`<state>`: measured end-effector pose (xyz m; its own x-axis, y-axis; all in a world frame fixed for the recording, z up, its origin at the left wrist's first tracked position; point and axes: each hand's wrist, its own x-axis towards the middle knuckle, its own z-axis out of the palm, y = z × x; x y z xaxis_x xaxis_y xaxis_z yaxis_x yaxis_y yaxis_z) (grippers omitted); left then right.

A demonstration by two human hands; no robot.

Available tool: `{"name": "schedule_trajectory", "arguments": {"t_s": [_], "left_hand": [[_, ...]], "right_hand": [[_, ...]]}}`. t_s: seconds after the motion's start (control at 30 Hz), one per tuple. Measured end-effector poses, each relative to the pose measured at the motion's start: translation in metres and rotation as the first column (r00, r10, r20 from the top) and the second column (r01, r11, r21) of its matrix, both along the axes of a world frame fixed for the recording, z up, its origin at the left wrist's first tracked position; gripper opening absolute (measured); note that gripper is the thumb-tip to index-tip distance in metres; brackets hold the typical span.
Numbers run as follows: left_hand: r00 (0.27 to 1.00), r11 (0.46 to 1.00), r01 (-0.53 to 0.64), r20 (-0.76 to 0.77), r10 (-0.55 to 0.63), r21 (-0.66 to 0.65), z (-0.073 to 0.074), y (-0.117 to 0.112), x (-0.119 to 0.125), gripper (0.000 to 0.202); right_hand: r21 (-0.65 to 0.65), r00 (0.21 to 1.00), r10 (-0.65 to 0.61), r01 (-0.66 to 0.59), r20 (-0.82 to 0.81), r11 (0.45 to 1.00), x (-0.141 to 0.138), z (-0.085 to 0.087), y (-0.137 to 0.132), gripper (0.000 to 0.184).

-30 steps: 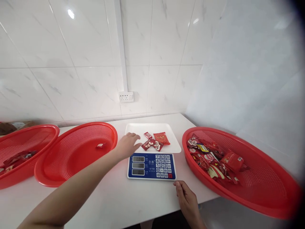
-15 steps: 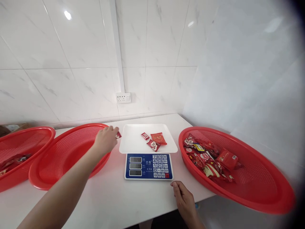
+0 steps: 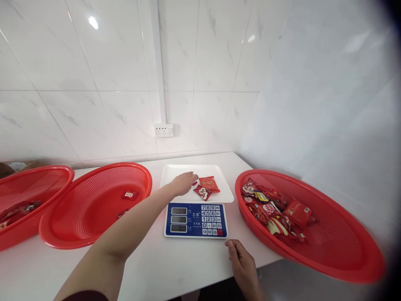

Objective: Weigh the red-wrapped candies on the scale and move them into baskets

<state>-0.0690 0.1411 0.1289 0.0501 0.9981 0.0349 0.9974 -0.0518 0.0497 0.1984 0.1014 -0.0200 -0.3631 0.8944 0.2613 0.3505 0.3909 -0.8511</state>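
Note:
My left hand (image 3: 184, 183) reaches over the white tray (image 3: 175, 172) of the blue-faced scale (image 3: 196, 220). Its fingertips are pinched on a small red snack packet (image 3: 195, 182), mostly hidden under them. Beside it on the tray lie a larger red packet (image 3: 209, 183) and a red-and-white one (image 3: 202, 192). My right hand (image 3: 242, 261) rests on the table's front edge just below the scale, fingers loose and holding nothing. The middle red basket (image 3: 94, 234) holds a red packet (image 3: 130, 195) and a second one (image 3: 122, 214) partly behind my forearm.
A big red basket (image 3: 326, 259) on the right holds several snack packets (image 3: 275, 209) and overhangs the table edge. Another red basket (image 3: 19, 234) at far left holds a few packets. A wall socket (image 3: 163, 130) sits above the white table (image 3: 175, 267).
My left hand carried a packet from the scale tray to the middle basket, left it there, and has come back to the tray onto the small packet. The right hand stayed put.

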Motion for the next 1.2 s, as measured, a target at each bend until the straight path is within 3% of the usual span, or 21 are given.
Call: {"name": "schedule_trajectory", "arguments": {"t_s": [0.13, 0.37, 0.53, 0.67, 0.77, 0.87, 1.03, 1.2], "left_hand": [[0.999, 0.999, -0.052, 0.008, 0.052, -0.015, -0.004, 0.0, -0.012, 0.025], [0.989, 0.989, -0.147, -0.002, 0.147, -0.03, 0.0, -0.037, -0.035, 0.031], [0.968, 0.97, -0.241, -0.066, 0.243, 0.03, 0.027, -0.07, -0.047, 0.043], [0.895, 0.902, -0.416, -0.126, 0.428, 0.115, 0.055, -0.111, -0.069, 0.038], [0.904, 0.908, -0.411, -0.093, 0.417, 0.083, 0.058, -0.123, -0.061, 0.031], [0.967, 0.967, -0.254, -0.004, 0.254, 0.027, 0.04, -0.105, -0.026, 0.032], [0.998, 1.0, -0.015, 0.058, 0.015, 0.006, 0.006, -0.043, 0.031, 0.041], [0.998, 1.0, 0.013, 0.053, -0.014, 0.027, 0.004, -0.014, 0.043, 0.031]], "right_hand": [[0.009, 1.0, 0.014, -0.014, -0.001, 1.0, 0.0, 0.001, 0.0, 0.04], [0.035, 0.999, 0.036, -0.036, 0.006, 0.999, -0.001, 0.002, 0.0, 0.039], [0.035, 0.999, 0.029, -0.03, 0.028, 0.999, -0.001, 0.0, 0.0, 0.04], [0.036, 0.999, 0.026, -0.027, 0.032, 0.999, -0.001, 0.001, 0.0, 0.04], [0.043, 0.999, 0.038, -0.039, 0.029, 0.998, -0.002, 0.005, -0.001, 0.04], [0.044, 0.999, 0.045, -0.046, 0.025, 0.998, -0.003, 0.007, -0.002, 0.04], [0.046, 0.999, 0.034, -0.035, 0.011, 0.998, -0.001, 0.001, -0.001, 0.039], [0.037, 0.999, 0.037, -0.036, -0.013, 0.999, 0.001, 0.002, -0.002, 0.039]]}}
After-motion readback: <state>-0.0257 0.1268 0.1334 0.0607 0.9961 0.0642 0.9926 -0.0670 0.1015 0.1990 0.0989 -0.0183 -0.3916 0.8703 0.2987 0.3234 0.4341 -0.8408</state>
